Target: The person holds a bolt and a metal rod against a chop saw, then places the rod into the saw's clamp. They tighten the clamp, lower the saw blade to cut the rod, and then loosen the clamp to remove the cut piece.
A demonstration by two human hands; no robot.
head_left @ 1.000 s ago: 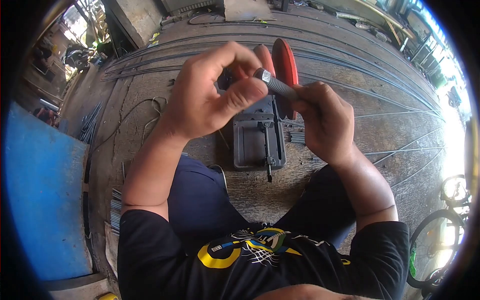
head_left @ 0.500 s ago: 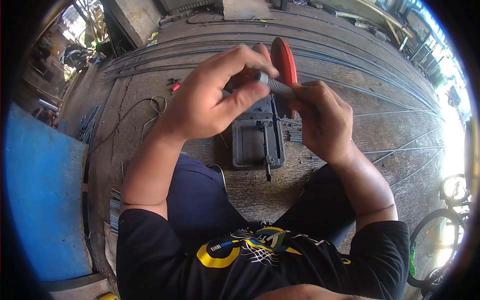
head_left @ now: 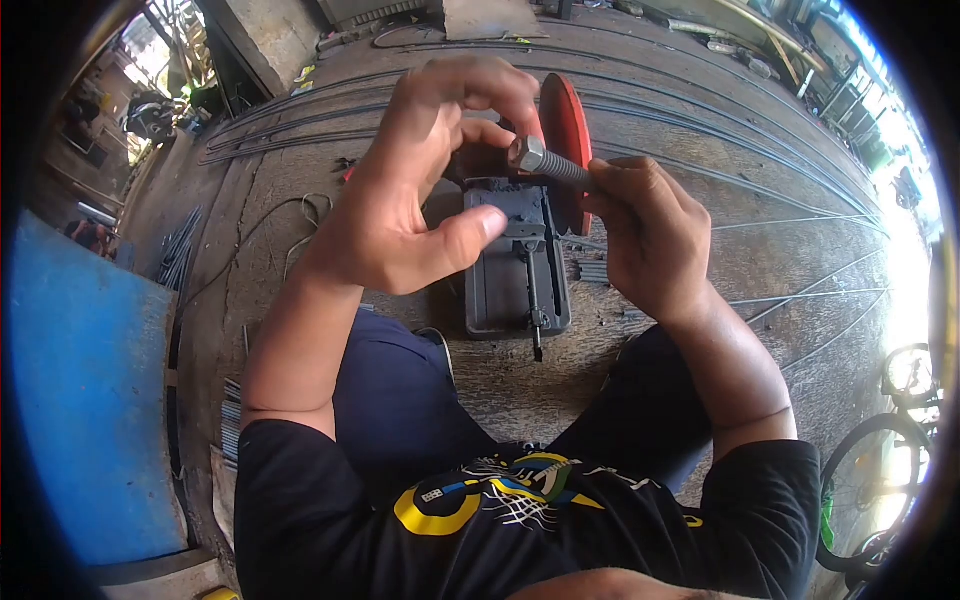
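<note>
My right hand [head_left: 655, 235] pinches a grey threaded bolt [head_left: 562, 170] by the end of its shank, with the hex head pointing up and left. Around that head my left hand [head_left: 400, 200] is open, thumb and fingers spread apart; a fingertip overlaps the top of the head in this view. Below both hands stands a cut-off saw with a dark metal base [head_left: 493, 295] and a screw clamp [head_left: 532, 285]. Its red disc [head_left: 570, 130] rises just behind the bolt.
Long thin metal rods [head_left: 720, 180] lie across the wooden floor beyond the saw. Short cut rods [head_left: 592, 271] rest by its base. A blue panel [head_left: 90, 400] stands on the left, a bicycle [head_left: 870, 480] on the right. A cord [head_left: 250, 230] loops over the floor.
My left thumb and fingers have come off the bolt's head and spread apart, so the hex head now shows. The right hand keeps its hold with little movement.
</note>
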